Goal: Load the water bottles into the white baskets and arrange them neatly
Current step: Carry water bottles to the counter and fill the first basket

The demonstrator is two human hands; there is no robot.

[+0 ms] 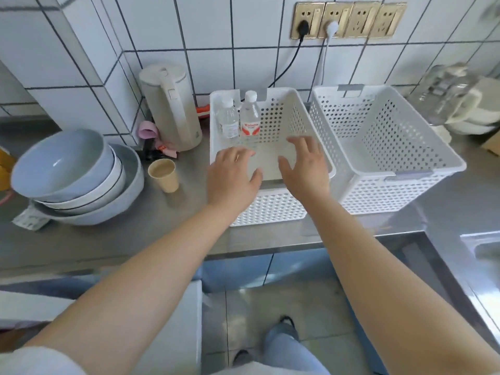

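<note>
Two white perforated baskets stand side by side on the steel counter. The left basket [273, 209] holds two clear water bottles upright in its far left corner: one with a white label [227, 121] and one with a red label [250, 117], touching each other. My left hand [234, 175] and my right hand [304, 165] hover over the near half of this basket, fingers spread and relaxed, holding nothing. The right basket [405, 163] has nothing in it.
Stacked grey-blue bowls [70, 171] and a paper cup [163, 175] sit left of the baskets. A white kettle [170, 106] stands behind them by the tiled wall. Glassware [446, 96] is at the far right; a sink edge [484, 247] lies right.
</note>
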